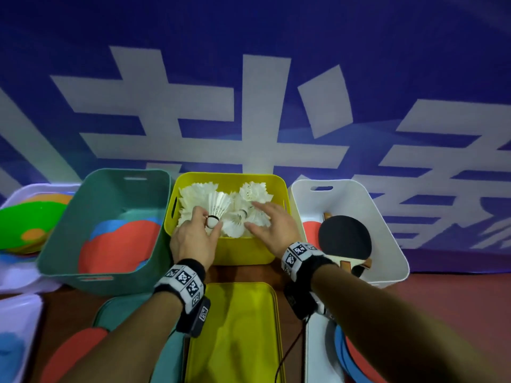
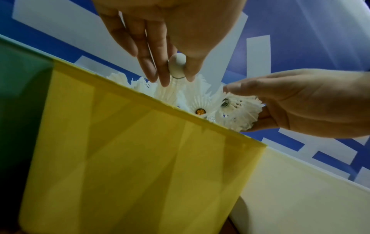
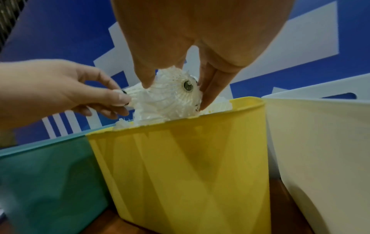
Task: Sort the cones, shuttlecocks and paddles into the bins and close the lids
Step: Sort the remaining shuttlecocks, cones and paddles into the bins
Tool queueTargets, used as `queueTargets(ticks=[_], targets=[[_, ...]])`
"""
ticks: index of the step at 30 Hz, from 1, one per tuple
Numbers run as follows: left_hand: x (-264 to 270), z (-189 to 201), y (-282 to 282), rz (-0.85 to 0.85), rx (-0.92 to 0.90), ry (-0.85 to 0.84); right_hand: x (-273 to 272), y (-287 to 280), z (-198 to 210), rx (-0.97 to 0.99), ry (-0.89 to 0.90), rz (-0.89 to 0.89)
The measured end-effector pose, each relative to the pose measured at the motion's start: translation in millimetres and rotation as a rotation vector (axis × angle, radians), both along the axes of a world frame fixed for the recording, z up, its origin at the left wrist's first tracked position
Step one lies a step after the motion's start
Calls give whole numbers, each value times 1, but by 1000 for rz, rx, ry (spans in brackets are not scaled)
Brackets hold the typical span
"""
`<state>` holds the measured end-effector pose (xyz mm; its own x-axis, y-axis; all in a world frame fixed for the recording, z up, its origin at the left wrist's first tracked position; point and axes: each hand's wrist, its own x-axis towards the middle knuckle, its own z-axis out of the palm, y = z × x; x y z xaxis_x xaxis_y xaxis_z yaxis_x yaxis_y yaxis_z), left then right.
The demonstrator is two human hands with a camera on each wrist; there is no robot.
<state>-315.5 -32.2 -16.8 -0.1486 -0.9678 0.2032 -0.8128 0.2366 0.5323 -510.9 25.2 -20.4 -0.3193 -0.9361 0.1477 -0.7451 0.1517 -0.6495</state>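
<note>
The yellow bin (image 1: pixel 237 252) in the middle is heaped with several white feather shuttlecocks (image 1: pixel 199 194). My left hand (image 1: pixel 210 220) pinches one shuttlecock (image 2: pixel 177 66) by its cork just above the heap. My right hand (image 1: pixel 255 215) reaches in from the right, thumb and fingers on either side of another shuttlecock (image 3: pixel 174 96). The green bin (image 1: pixel 69 239) on the left holds flat red and blue cones (image 1: pixel 119 244). The white bin (image 1: pixel 387 217) on the right holds a black-faced paddle (image 1: pixel 344 237) lying over a red one.
A yellow lid (image 1: pixel 237 327) lies in front of the yellow bin, between a green lid (image 1: pixel 116 313) and a white lid (image 1: pixel 315 355). Loose red and blue cones (image 1: pixel 351 360) lie near the lids. A white tray (image 1: pixel 16 275) of green and orange cones sits far left.
</note>
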Motion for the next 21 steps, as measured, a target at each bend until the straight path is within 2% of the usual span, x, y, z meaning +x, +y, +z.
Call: queueTargets(ticks=[3, 12, 17, 21], targets=[[-8, -1, -15, 10, 13, -13, 1, -18, -6, 122, 45, 6], [-15, -10, -44, 15, 133, -44, -19, -54, -10, 253, -61, -207], [-16, -4, -54, 93, 145, 105, -17, -49, -17, 217, -98, -199], [-20, 1, -57, 69, 185, 123, -8, -32, -13, 185, -116, -173]])
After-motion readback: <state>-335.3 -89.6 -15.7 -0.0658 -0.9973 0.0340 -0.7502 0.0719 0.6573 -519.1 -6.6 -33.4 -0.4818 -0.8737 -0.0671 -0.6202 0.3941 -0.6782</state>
